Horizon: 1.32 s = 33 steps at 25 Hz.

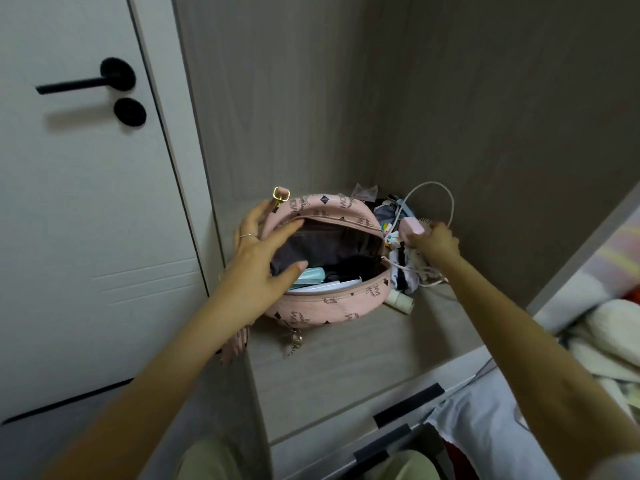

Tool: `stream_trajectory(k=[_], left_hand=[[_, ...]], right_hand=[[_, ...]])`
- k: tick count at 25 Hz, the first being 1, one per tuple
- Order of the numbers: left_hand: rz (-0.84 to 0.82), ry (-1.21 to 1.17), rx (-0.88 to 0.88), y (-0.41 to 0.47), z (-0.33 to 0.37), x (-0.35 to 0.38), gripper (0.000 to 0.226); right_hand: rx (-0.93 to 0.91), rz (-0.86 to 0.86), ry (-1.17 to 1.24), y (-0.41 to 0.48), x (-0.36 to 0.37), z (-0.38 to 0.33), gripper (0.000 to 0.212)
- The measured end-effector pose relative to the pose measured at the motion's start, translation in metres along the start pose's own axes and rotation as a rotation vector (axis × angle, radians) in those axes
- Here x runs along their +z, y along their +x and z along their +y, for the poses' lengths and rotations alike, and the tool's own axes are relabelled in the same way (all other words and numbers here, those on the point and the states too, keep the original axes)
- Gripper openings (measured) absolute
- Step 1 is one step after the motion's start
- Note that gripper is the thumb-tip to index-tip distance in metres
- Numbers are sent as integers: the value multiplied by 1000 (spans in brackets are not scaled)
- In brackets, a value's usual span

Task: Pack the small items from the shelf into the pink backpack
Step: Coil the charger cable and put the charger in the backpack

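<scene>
Pink backpack (332,306) lies unzipped on shelf (346,355), small items (403,270) heaped beside.

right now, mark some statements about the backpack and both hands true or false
1. The pink backpack is zipped shut. False: its top gapes open.
2. The right hand grips a pink charger. True.
3. A mint-green case lies inside the backpack. True.
4. The white bottle stands upright on the shelf. False: it lies on its side beside the backpack.
5. The left hand rests on the door handle. False: it is at the backpack's opening.
</scene>
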<state>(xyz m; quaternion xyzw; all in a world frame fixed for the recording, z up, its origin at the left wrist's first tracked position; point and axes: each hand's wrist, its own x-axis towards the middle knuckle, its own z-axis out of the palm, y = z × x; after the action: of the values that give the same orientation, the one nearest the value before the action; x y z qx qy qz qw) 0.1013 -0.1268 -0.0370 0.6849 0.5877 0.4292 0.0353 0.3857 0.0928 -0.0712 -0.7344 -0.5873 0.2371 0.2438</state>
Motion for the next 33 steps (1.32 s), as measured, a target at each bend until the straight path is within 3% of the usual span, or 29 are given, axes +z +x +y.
stream_trajectory(k=[3,6,10,13,18,21,23,24,27,29,31,33], left_hand=[[-3,-29,-85,0,12,-5,47],[11,-32,-94,-2,22,-3,42],[80,24,-104,1,30,-2,39],[129,25,-136,1,42,1,33],[229,213,-200,-7,72,23,35],[240,242,-162,-16,93,36,39],[254,230,-90,-29,104,43,37],[265,226,-47,-35,107,46,37],[291,135,104,-54,122,62,32],[238,62,225,-64,128,75,29],[94,24,316,-75,127,88,26],[-26,-12,321,-85,116,99,21]], right_hand=[[-93,-67,-101,13,5,-9,50],[-171,44,-201,7,-2,-9,44],[-361,283,169,-9,-36,-11,34],[-524,209,444,-39,-77,-25,37],[-690,68,549,-123,-108,-20,37],[-661,-226,836,-165,-114,-12,29],[-532,-434,1058,-180,-115,0,22],[-443,-459,1120,-183,-112,7,23],[-90,-202,1091,-182,-88,44,29],[81,-22,901,-179,-67,72,34],[57,18,719,-182,-45,98,38],[-72,-54,513,-186,-23,120,38]])
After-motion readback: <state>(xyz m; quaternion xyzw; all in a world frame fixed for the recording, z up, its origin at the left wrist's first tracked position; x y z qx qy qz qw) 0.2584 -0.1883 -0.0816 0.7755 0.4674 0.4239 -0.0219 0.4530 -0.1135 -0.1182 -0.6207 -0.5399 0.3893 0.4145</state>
